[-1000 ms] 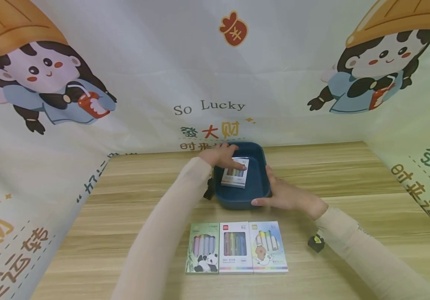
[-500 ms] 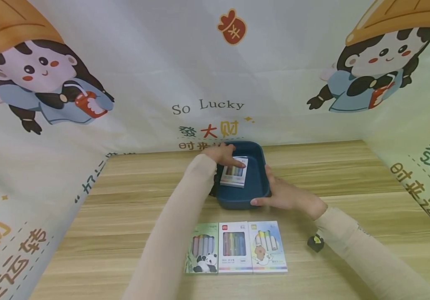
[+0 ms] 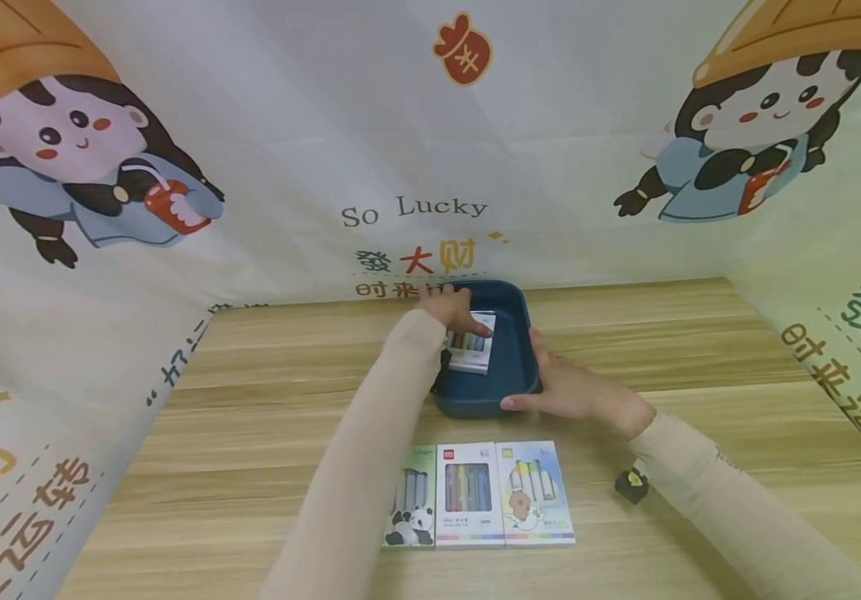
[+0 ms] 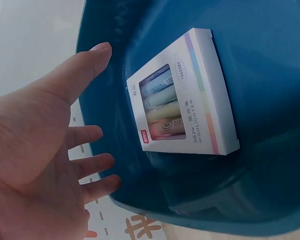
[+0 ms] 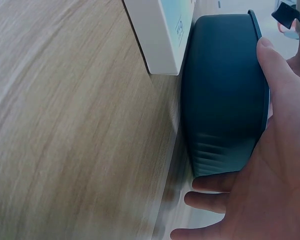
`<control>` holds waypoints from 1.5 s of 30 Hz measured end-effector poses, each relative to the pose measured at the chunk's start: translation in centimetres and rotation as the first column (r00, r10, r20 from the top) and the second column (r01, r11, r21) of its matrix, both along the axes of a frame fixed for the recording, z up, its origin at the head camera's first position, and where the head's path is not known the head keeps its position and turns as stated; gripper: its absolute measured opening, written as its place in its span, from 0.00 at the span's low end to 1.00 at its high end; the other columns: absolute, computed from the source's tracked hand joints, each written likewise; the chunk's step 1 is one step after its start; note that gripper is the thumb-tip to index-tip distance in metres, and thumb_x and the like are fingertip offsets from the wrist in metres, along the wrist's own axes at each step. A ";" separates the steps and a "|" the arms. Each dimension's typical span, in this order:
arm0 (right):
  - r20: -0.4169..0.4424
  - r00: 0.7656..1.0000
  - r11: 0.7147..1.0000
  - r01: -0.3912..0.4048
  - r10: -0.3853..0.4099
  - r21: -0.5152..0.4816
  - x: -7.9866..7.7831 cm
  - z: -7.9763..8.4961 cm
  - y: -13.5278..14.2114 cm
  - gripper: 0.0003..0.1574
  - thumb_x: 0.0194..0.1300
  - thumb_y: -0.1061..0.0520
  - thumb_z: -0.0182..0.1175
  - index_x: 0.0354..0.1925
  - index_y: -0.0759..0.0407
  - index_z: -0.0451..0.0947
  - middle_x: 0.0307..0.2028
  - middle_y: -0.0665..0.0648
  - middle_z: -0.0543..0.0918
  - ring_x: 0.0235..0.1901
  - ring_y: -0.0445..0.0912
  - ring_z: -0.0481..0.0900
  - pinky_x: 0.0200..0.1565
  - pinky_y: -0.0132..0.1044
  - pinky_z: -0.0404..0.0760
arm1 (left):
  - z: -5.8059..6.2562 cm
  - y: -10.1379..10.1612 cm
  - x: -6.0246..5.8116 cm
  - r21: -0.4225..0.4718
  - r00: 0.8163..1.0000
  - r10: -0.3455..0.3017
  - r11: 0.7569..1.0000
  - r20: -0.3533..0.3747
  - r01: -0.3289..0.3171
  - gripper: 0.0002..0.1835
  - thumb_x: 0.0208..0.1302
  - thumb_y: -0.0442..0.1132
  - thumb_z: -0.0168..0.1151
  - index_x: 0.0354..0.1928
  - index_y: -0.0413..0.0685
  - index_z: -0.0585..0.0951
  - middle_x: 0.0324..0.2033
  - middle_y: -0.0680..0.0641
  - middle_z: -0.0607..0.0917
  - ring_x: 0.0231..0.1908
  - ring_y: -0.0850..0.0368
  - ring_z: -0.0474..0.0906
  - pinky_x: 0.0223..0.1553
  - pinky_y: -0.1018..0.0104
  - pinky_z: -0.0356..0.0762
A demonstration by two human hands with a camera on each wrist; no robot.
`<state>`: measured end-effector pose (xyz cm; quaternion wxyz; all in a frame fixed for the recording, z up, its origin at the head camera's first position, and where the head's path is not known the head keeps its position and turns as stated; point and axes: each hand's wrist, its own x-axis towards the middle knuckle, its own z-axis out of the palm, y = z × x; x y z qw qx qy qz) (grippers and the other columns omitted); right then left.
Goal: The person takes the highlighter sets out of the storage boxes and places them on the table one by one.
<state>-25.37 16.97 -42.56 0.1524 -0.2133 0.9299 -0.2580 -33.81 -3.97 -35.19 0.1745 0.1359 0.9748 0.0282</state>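
A small white highlighter box [image 4: 182,97] lies inside the dark blue bin [image 3: 501,392], its window showing several pastel pens. My left hand [image 3: 448,308] is at the bin's far left rim, fingers spread and fairly straight. In the left wrist view, left thumb and fingers are apart from the box. My right hand [image 3: 576,387] rests against the bin's near right corner. In the right wrist view, the right thumb [image 5: 275,62] lies on the rim, and the other visible fingers extend straight beside the end wall.
Three pen boxes stand in a row nearer me: a green panda box [image 3: 413,508], partly behind my left forearm, a white box [image 3: 468,525] and a pale blue box [image 3: 538,525]. A printed cloth backdrop [image 3: 573,242] hangs behind the wooden table [image 3: 648,350].
My left forearm has swung to the right and now covers part of the panda box. The left hand has shifted slightly at the rim. My right hand stays on the bin.
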 end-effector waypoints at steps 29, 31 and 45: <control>-0.005 1.000 1.000 0.011 -0.011 0.019 0.1 0.2 0.0 0.82 0.56 0.21 0.58 0.76 0.64 0.19 0.76 0.74 0.49 0.73 0.65 0.60 0.70 0.58 0.65 | -0.7 1.0 1.9 -0.020 0.998 -0.062 0.998 0.012 0.063 0.55 0.51 0.64 0.72 0.76 0.51 0.57 0.72 0.38 0.63 0.69 0.41 0.63 0.68 0.50 0.69; -0.008 1.000 1.000 0.010 -0.010 0.018 0.1 0.2 0.0 0.82 0.57 0.21 0.58 0.76 0.64 0.20 0.76 0.74 0.49 0.73 0.65 0.60 0.70 0.58 0.65 | -0.7 1.0 2.0 -0.012 0.998 -0.069 0.998 0.006 0.069 0.55 0.50 0.63 0.73 0.75 0.51 0.58 0.71 0.38 0.65 0.68 0.41 0.63 0.68 0.51 0.69; -0.011 1.000 1.000 0.012 -0.012 0.008 0.1 0.1 -0.1 0.82 0.56 0.22 0.59 0.76 0.64 0.19 0.75 0.75 0.50 0.72 0.65 0.61 0.71 0.58 0.65 | -1.3 1.1 1.5 -0.057 0.996 -0.090 0.994 0.024 0.091 0.59 0.48 0.64 0.74 0.77 0.54 0.55 0.74 0.40 0.61 0.72 0.42 0.60 0.72 0.51 0.65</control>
